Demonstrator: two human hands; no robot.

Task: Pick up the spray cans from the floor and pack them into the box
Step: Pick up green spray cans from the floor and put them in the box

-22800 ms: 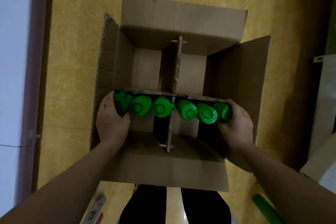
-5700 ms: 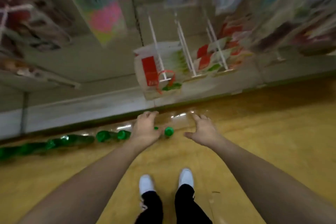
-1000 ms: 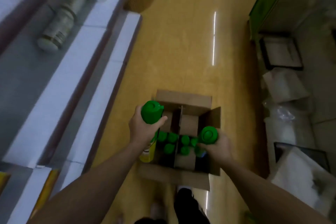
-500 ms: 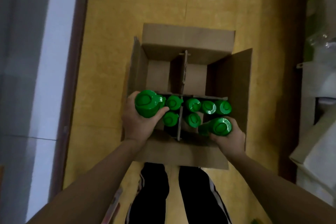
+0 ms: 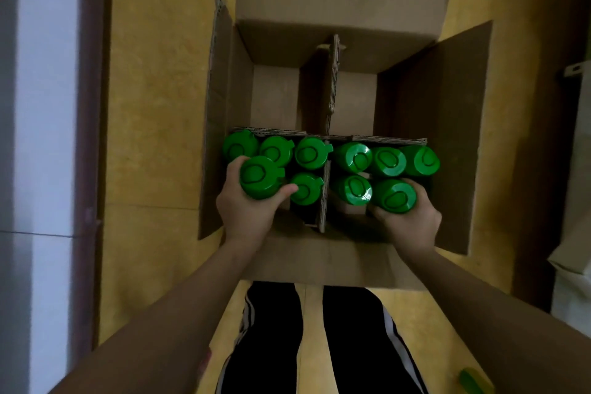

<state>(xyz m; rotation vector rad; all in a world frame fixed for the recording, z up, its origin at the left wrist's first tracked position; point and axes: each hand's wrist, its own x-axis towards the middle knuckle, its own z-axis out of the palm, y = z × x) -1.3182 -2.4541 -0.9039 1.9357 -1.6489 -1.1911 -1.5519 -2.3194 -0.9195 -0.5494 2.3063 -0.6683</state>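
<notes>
An open cardboard box point(image 5: 339, 3) with a cross divider stands on the yellow floor below me. Several green-capped spray cans point(image 5: 355, 157) stand upright in its two near compartments. My left hand point(image 5: 246, 214) grips one more green-capped can point(image 5: 260, 176) in the near left compartment, beside the left wall. In the near right compartment my right hand point(image 5: 407, 222) grips another can point(image 5: 395, 196). The two far compartments hold nothing.
A white shelf base point(image 5: 41, 137) with a dark edge runs down the left. Pale boxes point(image 5: 575, 169) sit at the right. One green can point(image 5: 473, 379) lies on the floor at the lower right. My legs stand just behind the box's near flap.
Both hands have lowered their cans deeper into the near compartments since half a second ago. The view has drawn closer over the box.
</notes>
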